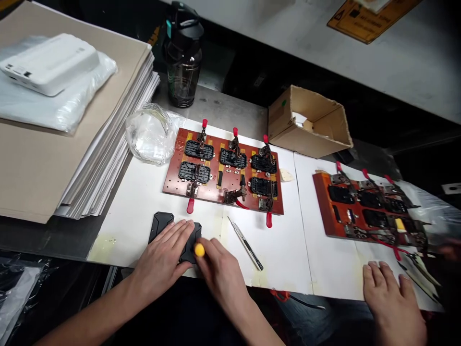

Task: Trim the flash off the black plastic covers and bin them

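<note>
On the near edge of the white-covered bench lies a black plastic cover (pixel 195 234). My left hand (pixel 163 252) reaches over it, fingers together across the top and thumb along its near edge, holding it against the bench. My right hand (pixel 223 269) is closed round a tool with a rounded yellow end (pixel 199 249) at the cover's right side; the rest of the tool is hidden by my fingers. Partly behind my left hand is another black cover (pixel 161 224). A thin metal pen-like tool (pixel 246 243) rests to the right of my right hand.
Behind my hands stands a reddish fixture board (pixel 216 187) with red-tipped clamps and several black parts. A similar fixture (pixel 370 206) and a co-worker's hand (pixel 391 300) are at right. A cardboard box (pixel 309 122), bottle (pixel 183 62), plastic bag (pixel 153 134) and sheet stack (pixel 104 144) surround the area.
</note>
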The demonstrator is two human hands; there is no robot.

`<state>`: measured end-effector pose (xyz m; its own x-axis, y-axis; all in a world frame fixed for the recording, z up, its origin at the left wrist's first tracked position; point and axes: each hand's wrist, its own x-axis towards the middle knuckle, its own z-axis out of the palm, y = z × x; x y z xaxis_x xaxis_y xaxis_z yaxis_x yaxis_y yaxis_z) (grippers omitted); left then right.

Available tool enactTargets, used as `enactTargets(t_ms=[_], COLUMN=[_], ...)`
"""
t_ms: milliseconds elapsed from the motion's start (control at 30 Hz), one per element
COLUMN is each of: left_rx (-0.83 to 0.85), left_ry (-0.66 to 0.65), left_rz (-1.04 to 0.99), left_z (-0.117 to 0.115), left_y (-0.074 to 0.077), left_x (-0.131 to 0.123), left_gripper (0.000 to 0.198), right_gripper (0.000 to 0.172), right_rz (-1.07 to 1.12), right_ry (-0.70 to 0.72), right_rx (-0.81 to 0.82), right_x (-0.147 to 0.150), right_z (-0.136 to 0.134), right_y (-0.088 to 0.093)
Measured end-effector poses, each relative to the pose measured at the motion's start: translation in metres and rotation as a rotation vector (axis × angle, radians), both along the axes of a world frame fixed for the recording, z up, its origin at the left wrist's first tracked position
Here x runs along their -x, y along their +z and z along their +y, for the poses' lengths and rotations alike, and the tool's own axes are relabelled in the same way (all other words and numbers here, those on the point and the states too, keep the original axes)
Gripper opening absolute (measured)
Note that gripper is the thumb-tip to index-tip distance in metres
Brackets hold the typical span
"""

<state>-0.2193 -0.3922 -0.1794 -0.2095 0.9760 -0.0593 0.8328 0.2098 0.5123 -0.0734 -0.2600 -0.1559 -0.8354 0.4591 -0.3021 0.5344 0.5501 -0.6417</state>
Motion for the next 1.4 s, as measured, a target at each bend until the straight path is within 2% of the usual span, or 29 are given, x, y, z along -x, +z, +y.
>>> enactTargets(t_ms=[133, 233, 367, 433, 533, 633, 700, 767, 867, 1000, 1067, 1167, 1233, 1300, 1400], left_rx=[-0.004, 0.0, 0.024, 0.059, 0.087, 0.101, 0.111, 0.104, 0.087, 0.079, 0.084, 0.084, 0.08, 0.074, 0.054], left_ry=[0.034, 0.077, 0.185, 0.153, 0.113, 0.125, 0.147, 0.175, 0.196, 0.178, 0.167, 0.162, 0.16, 0.162, 0.189], left_rz=[-0.059, -0.117, -0.041, -0.004, 0.004, -0.037, -0.082, -0.117, -0.144, -0.137, -0.122, -0.11, -0.11, -0.112, -0.125], left_z=[0.0, -0.005, -0.024, -0.036, -0.05, -0.055, -0.055, -0.055, -0.055, -0.057, -0.057, -0.057, -0.057, -0.058, -0.059], left_y=[0.0, 0.008, 0.012, 0.007, -0.001, -0.002, -0.001, 0.0, 0.0, -0.002, -0.003, -0.003, -0.004, -0.004, -0.005], left_x=[-0.005, -0.001, 0.027, 0.042, 0.054, 0.055, 0.055, 0.055, 0.056, 0.057, 0.057, 0.057, 0.056, 0.055, 0.053], left_gripper=[0.08, 0.083, 0.085, 0.087, 0.088, 0.088, 0.086, 0.087, 0.087, 0.085, 0.085, 0.085, 0.085, 0.084, 0.088], right_gripper=[0.024, 0.024, 0.031, 0.03, 0.024, 0.027, 0.027, 0.025, 0.026, 0.028, 0.026, 0.016, 0.017, 0.023, 0.022], right_rz=[0.142, 0.177, 0.19, 0.203, 0.221, 0.208, 0.148, 0.088, 0.066, 0.074, 0.037, -0.082, -0.047, 0.05, 0.108], right_ry=[-0.24, -0.398, -0.474, -0.432, -0.191, 0.097, 0.2, 0.257, 0.303, 0.267, 0.268, 0.323, 0.257, 0.162, 0.217], right_rx=[-0.148, -0.047, 0.105, 0.18, 0.225, 0.097, -0.01, -0.064, -0.058, -0.052, -0.029, 0.115, 0.163, 0.124, 0.039], right_x=[0.008, -0.004, -0.022, -0.016, 0.017, 0.056, 0.07, 0.072, 0.065, 0.065, 0.061, 0.047, 0.04, 0.045, 0.068], right_z=[0.017, 0.021, 0.012, 0.004, -0.011, -0.027, -0.036, -0.042, -0.047, -0.048, -0.045, -0.039, -0.037, -0.036, -0.033], right_y=[-0.009, -0.011, -0.003, 0.002, 0.005, 0.001, -0.004, -0.009, -0.013, -0.011, -0.003, 0.015, 0.022, 0.018, 0.003])
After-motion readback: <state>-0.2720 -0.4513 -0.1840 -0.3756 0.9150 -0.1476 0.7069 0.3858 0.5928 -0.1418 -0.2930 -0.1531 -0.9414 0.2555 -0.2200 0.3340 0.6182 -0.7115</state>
